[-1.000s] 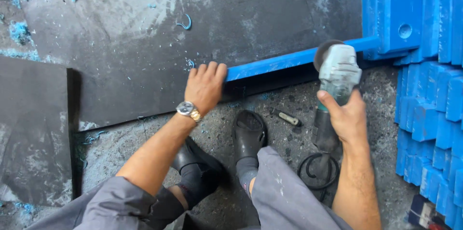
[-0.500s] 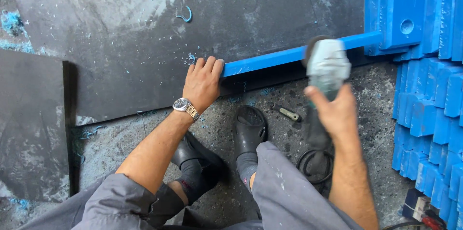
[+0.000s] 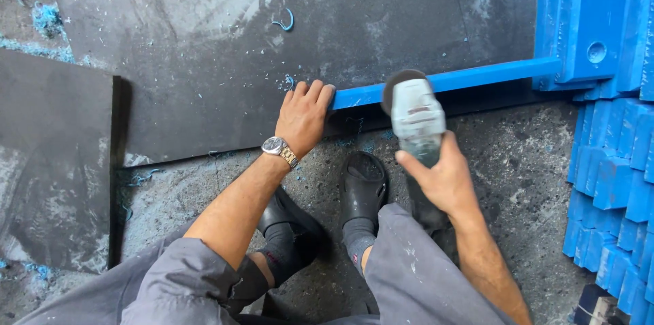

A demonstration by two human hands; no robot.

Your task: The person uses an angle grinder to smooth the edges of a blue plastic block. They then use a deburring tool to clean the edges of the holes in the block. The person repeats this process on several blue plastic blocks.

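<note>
Left hand [image 3: 304,115] flat, fingers together, pinning end of blue bar [image 3: 449,82] on dark sheet [image 3: 204,45]. Right hand [image 3: 439,178] clamped on grinder [image 3: 414,117], disc at bar edge, close to left fingertips. Risk: kickback or slip toward fingers; bare hands, open sandals [image 3: 364,185] w/ no protection.

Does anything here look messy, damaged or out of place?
Yes: blue plastic shavings lie scattered over the dark rubber sheet and concrete floor, thickest at top left, with one curled strip. The person wears open black clogs while the right hand holds a grey angle grinder.
</note>
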